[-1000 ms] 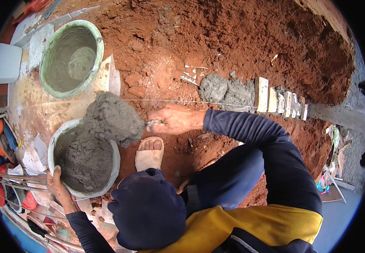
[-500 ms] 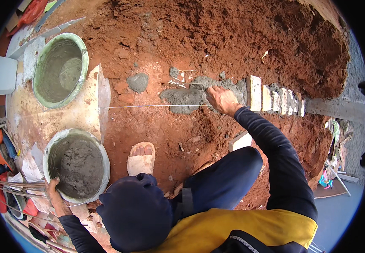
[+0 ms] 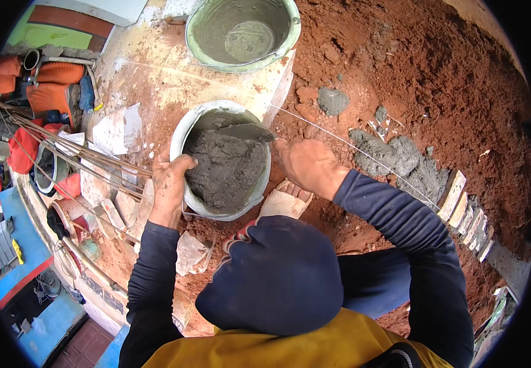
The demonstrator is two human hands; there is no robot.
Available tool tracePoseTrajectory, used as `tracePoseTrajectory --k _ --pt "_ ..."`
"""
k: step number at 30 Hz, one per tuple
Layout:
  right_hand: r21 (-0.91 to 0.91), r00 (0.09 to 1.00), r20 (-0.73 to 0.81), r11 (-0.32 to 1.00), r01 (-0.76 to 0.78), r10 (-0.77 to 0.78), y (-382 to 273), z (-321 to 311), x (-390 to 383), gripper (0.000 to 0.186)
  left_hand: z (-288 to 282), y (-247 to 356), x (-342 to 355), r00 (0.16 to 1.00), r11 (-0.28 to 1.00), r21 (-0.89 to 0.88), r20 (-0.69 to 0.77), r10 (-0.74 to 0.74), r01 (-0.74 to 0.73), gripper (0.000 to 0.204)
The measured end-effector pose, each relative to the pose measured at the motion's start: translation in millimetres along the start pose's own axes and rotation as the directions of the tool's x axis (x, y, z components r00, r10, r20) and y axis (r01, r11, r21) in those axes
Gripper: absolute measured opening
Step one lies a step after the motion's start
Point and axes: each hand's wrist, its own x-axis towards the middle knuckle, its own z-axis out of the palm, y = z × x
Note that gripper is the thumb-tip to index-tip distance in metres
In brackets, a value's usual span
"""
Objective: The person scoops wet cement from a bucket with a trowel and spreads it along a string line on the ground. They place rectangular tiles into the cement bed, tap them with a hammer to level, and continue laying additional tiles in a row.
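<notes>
Grey wet mortar (image 3: pixel 219 175) fills much of a pale bucket (image 3: pixel 178 140) in front of me. My left hand (image 3: pixel 168 187) grips this bucket's left rim, its thumb over the edge. At the right rim, my right hand (image 3: pixel 307 164) is closed around the mostly hidden handle of a trowel (image 3: pixel 245 132). The mortar-coated blade lies over the mortar inside the bucket. A bed of mortar (image 3: pixel 394 156) is spread on the red soil to the right. It meets a row of bricks (image 3: pixel 462 208) standing on edge, and a taut white string (image 3: pixel 345 140) runs above it.
A second, greenish bucket (image 3: pixel 293 46), coated inside with mortar residue, stands beyond on a pale slab (image 3: pixel 149 80). Thin rods (image 3: pixel 87 150) lie left of my left hand. My sandalled foot (image 3: pixel 285 202) is close to the bucket. Loose soil (image 3: pixel 413 80) rises at the far right.
My right hand has left the mortar bed and come to the bucket, with the trowel blade now over its mortar. My left hand stays on the rim. The view has swung left.
</notes>
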Motion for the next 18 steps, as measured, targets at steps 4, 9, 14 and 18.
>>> tracePoseTrajectory --k 4,9,14,18 --pt "0.31 0.933 0.347 0.951 -0.015 -0.098 -7 -10 13 0.055 -4 4 -1 0.997 0.996 0.044 -0.005 0.08 -0.08 0.052" --pt "0.695 0.898 0.365 0.714 -0.088 -0.245 -34 0 12 0.067 4 -7 1 0.994 0.992 0.063 -0.006 0.107 -0.106 0.042" --pt "0.76 0.86 0.477 0.577 -0.299 -0.182 -42 18 7 0.055 3 -3 10 0.987 0.99 0.038 -0.076 0.139 -0.136 0.032" --pt "0.81 0.947 0.105 0.579 0.096 -0.303 -25 35 5 0.058 5 2 12 0.993 0.996 -0.041 -0.094 0.072 -0.076 0.037"
